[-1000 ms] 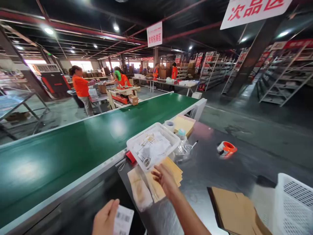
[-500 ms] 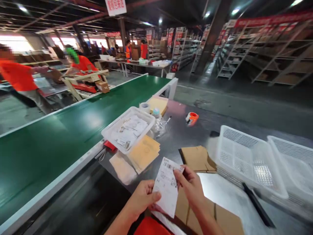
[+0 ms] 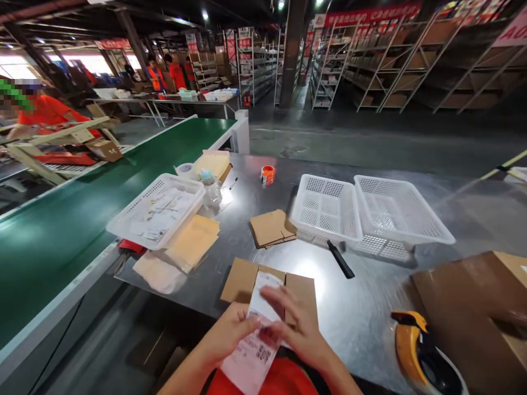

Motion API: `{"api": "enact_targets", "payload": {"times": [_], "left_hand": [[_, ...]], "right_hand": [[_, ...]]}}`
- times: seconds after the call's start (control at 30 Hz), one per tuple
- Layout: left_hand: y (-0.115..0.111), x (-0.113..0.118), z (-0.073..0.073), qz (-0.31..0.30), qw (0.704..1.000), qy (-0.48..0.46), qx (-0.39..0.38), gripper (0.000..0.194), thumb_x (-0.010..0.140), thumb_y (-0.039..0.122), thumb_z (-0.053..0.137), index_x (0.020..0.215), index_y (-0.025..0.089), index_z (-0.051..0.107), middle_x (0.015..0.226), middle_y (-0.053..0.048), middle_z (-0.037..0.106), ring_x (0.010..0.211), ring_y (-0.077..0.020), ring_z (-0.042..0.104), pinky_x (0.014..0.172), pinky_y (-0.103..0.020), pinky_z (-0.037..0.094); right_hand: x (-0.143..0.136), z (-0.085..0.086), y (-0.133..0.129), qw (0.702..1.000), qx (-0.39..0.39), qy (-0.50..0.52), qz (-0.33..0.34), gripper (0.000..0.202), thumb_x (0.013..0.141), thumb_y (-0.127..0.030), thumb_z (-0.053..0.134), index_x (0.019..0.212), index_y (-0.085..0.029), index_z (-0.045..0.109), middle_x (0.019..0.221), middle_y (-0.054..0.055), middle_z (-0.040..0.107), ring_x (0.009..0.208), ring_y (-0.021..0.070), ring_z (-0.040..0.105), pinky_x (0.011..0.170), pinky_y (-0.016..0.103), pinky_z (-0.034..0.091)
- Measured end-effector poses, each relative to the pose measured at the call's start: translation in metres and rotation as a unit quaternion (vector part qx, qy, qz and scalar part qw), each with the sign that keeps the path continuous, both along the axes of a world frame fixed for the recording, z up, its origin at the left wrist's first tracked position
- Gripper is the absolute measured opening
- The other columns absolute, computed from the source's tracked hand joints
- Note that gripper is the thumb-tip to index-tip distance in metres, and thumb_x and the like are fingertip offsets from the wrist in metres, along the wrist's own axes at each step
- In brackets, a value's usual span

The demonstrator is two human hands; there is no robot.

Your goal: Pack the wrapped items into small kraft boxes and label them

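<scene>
A printed paper slip [image 3: 247, 365] with a QR code lies between my hands, close to my body. My left hand [image 3: 228, 334] pinches its left edge with the thumb on top. Over the upper part of the slip is my right hand [image 3: 298, 329], its fingers stretched out and apart from the thumb. Whether the right thumb grips the paper's edge is unclear. Beneath and beyond the slip, a flat brown cardboard piece [image 3: 302, 285] rests at the table's near edge, partly covered by the hands and paper.
White baskets [image 3: 329, 225] stand at the right, near a black bar-shaped object [image 3: 341, 260]. A tape dispenser [image 3: 411, 351] sits beside a cardboard box [image 3: 461, 296]. At left, a basket of papers [image 3: 164, 241] borders the green conveyor [image 3: 78, 219]. Folded cardboard [image 3: 272, 226] lies mid-table.
The view has swung right, bringing the tape dispenser and box into sight. The slip has come lower and nearer my body. My right fingers have loosened from its edge and spread over it.
</scene>
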State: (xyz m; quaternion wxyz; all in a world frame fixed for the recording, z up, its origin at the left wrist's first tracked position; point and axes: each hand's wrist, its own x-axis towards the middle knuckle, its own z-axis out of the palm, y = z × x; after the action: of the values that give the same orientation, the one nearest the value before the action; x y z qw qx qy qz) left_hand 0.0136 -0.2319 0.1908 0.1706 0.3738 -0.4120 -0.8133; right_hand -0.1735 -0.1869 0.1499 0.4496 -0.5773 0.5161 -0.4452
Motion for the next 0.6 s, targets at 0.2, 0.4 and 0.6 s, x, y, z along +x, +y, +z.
{"api": "enact_targets", "payload": {"times": [0.2,0.4,0.6], "left_hand": [[0.025,-0.019,-0.012,-0.086,0.995,-0.06,-0.005,0.051,0.069,0.059,0.075,0.084,0.01,0.074,0.067,-0.004,0.064,0.061,-0.012,0.051,0.063,-0.022,0.039],[0.031,0.016,-0.04,-0.226,0.955,-0.173,-0.081,0.057,0.075,0.069,0.061,0.081,0.013,0.071,0.075,-0.004,0.062,0.069,-0.0157,0.049,0.067,-0.025,0.041],[0.035,0.145,-0.08,-0.259,0.753,-0.559,-0.229,0.034,0.073,0.053,0.061,0.067,0.02,0.066,0.07,-0.004,0.064,0.077,-0.0259,0.062,0.071,-0.031,0.047]], "right_hand": [[0.0,-0.007,0.045,0.972,0.116,-0.187,0.085,0.047,0.09,-0.057,0.052,0.113,-0.021,0.072,0.092,0.005,0.072,0.082,0.0191,0.063,0.074,0.029,0.048],[-0.007,-0.052,0.048,0.938,0.226,-0.254,0.066,0.064,0.073,-0.078,0.057,0.069,-0.014,0.066,0.059,-0.001,0.057,0.048,0.0084,0.047,0.045,0.021,0.037],[-0.093,-0.073,0.062,0.868,0.23,-0.343,-0.277,0.052,0.056,-0.066,0.08,0.076,-0.018,0.072,0.07,0.004,0.07,0.057,0.0151,0.063,0.048,0.026,0.055]]}}
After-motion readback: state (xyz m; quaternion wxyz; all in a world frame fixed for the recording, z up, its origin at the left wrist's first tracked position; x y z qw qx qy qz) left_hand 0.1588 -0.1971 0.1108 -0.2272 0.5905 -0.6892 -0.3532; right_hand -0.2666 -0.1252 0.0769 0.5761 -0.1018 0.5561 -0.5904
